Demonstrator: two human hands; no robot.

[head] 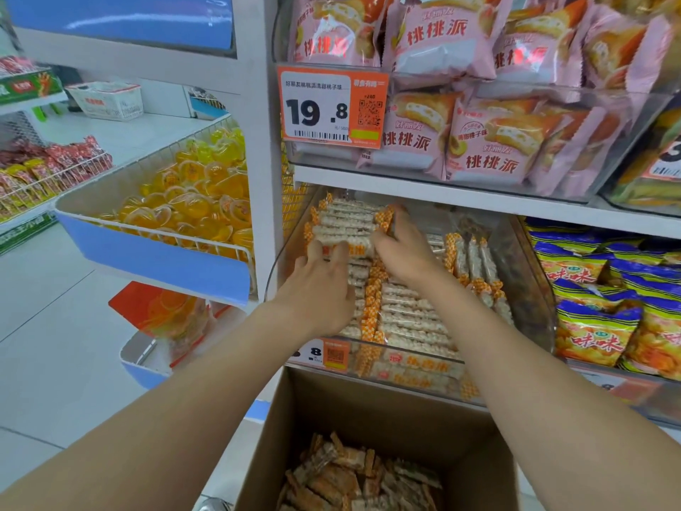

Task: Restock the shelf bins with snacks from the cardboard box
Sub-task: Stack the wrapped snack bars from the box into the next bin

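Both my hands reach into the clear shelf bin (530,289) on the middle shelf. Together they hold a stack of white puffed-rice bars with orange checked ends (346,223) at the bin's back left. My left hand (320,285) grips the stack's near left side. My right hand (401,248) curls round its right end. More of the same bars (409,319) lie in rows in the bin below the hands. The open cardboard box (368,411) stands right under the shelf, with several wrapped bars (361,473) at its bottom.
Pink peach-pie packs (442,42) fill the bin above, behind an orange 19.8 price tag (331,105). Yellow-blue chip bags (604,289) sit to the right. A wire basket of yellow jelly cups (191,201) juts out at the left. White floor (55,344) lies lower left.
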